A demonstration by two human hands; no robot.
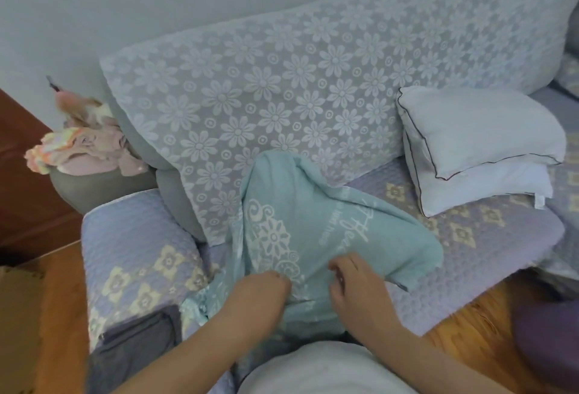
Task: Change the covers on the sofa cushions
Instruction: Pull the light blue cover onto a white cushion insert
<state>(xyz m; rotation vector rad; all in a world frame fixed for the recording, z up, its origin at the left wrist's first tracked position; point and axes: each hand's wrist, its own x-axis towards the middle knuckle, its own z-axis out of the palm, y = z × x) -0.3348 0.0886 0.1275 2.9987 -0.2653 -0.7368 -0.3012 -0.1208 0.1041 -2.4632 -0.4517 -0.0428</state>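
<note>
1. One teal cushion (316, 221) lies on the sofa seat (488, 237), its far end leaning against the backrest. It wears a teal cover printed with white flowers and lettering.
2. Two bare hands work at the near edge of that cushion, close to the person's body.
3. The left hand (260, 292) presses knuckles-down into the teal cloth, its fingers curled under; whether they pinch the cloth cannot be told.
4. The right hand (354, 281) rests on the cover just beside the left, fingers bent and pinching a fold of the teal cloth.
5. The hands are near each other but not touching.
6. Two white cushions (479, 140) without patterned covers sit stacked at the right of the seat, the upper one edged with dark piping.
7. One white lace throw (313, 80) with a flower pattern drapes the backrest.
8. One quilted purple cover with cream flowers spreads over the seat and the armrest (131, 237).
9. One dark grey folded cloth (138, 346) lies on the armrest's near end.
10. One heap of pink clothes (84, 146) sits on a grey surface left of the backrest.
</note>
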